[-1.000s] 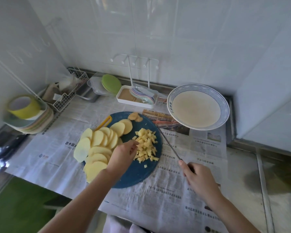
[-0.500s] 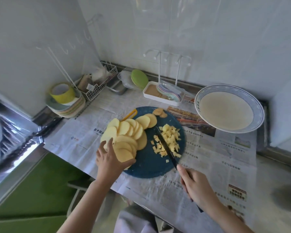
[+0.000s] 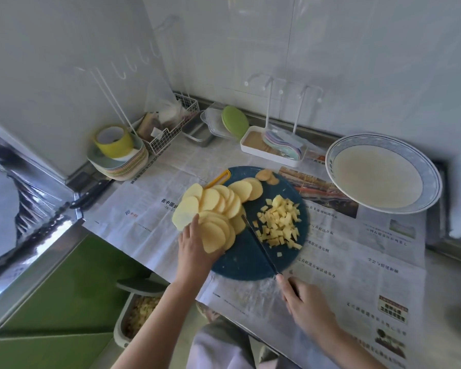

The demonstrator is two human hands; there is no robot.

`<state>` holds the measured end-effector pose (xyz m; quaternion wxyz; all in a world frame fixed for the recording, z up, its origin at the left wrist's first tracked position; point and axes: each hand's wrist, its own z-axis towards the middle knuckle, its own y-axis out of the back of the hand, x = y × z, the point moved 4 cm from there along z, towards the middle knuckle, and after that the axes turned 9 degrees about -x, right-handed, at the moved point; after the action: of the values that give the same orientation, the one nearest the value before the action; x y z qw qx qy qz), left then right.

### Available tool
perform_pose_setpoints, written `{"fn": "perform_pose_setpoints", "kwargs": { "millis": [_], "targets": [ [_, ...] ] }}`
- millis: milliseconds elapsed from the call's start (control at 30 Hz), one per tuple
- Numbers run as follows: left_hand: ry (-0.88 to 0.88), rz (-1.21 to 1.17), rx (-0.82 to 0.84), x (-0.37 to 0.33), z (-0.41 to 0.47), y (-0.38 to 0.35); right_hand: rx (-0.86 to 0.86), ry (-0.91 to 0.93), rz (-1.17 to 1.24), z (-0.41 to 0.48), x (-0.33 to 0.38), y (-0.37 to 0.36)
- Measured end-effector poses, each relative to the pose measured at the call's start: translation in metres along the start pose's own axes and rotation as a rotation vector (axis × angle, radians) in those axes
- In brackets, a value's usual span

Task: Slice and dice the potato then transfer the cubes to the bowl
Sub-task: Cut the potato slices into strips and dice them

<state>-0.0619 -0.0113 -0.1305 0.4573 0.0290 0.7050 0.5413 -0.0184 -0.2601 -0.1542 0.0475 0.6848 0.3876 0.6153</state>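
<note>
Soft, diffuse daylight lights the counter (image 3: 450, 288) evenly, nearly washing out the white wall tiles (image 3: 330, 49), with glare streaking the shiny metal panel (image 3: 16, 235) at left, a faint shadow beneath the bowl (image 3: 435, 182), and wide-angle distortion bending and smearing the edges.

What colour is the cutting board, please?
Dark blue; the board shows best in the head view.

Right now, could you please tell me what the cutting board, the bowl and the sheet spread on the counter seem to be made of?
Cutting board: probably plastic, matte dark blue surface. Bowl: likely glazed ceramic, glossy white with blue patterned rim. Sheet: newspaper, printed text and creases show.
</note>
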Motion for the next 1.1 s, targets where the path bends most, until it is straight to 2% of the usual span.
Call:
{"fn": "perform_pose_setpoints", "kwargs": {
  "millis": [133,300,400,667,900,1100],
  "targets": [
    [-0.042,0.086,0.032,-0.010,0.005,-0.006,0.005,-0.008,0.028,0.002,0.003,-0.001],
    [0.046,0.175,0.014,-0.021,0.002,-0.016,0.024,-0.036,0.059,0.003,0.003,-0.001],
    [0.111,0.098,-0.016,-0.020,0.002,-0.018,0.038,-0.032,0.050,0.004,0.003,-0.001],
    [0.094,0.060,-0.135,-0.018,0.001,-0.015,0.056,-0.037,0.059,0.005,0.000,0.000],
    [0.132,-0.107,-0.168,-0.012,-0.009,-0.017,0.015,-0.015,0.058,0.002,-0.005,0.002],
    [-0.024,-0.050,-0.146,-0.011,-0.010,-0.015,0.018,-0.030,0.062,0.001,-0.005,0.003]
  ]
}}
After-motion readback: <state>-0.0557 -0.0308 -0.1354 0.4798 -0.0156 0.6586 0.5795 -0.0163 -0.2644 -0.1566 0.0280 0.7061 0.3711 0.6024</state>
